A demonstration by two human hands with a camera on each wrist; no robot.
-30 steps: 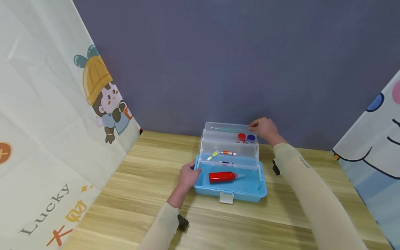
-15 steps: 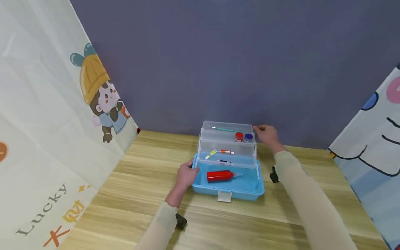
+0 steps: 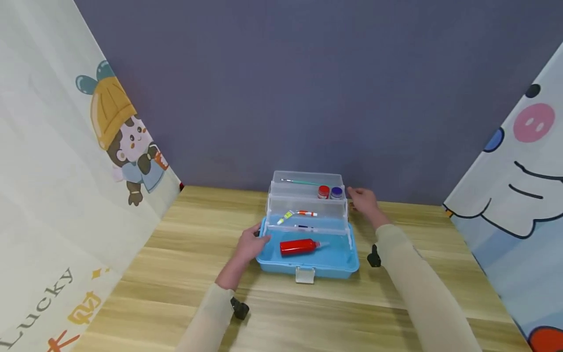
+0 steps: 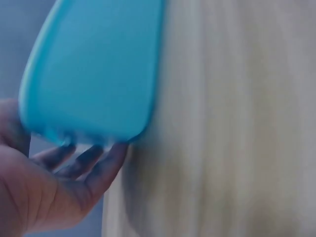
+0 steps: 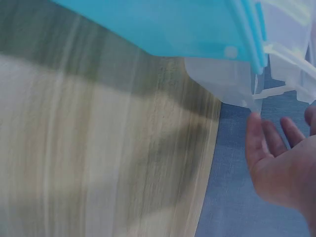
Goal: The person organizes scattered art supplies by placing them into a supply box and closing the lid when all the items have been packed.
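A light-blue storage box [image 3: 325, 271] stands opened on the table, with clear fold-out trays [image 3: 308, 208] stepped up at its back. My left hand [image 3: 250, 244] grips the box's left end, thumb over the rim; in the left wrist view its fingers [image 4: 111, 165] curl against that end. At the back right, my right hand [image 3: 364, 199] is beside the top tray. In the right wrist view a fingertip meets the corner of the translucent lid [image 5: 217, 84] hanging behind the box, the other fingers loosely bent. A red squeeze bottle [image 3: 297, 247] lies in the blue bottom.
In the top tray are a green paintbrush [image 3: 303, 182], a red-capped jar [image 3: 323, 191] and a purple-capped jar [image 3: 336, 192]. A yellow tube [image 3: 285, 217] and an orange-and-white tube [image 3: 307, 213] lie lower. A dark wall [image 3: 308, 98] rises behind the wooden table [image 3: 198, 234].
My right hand has come off the top tray's right corner and gone down behind its right side. The left hand keeps its hold on the box. The head view has shifted slightly.
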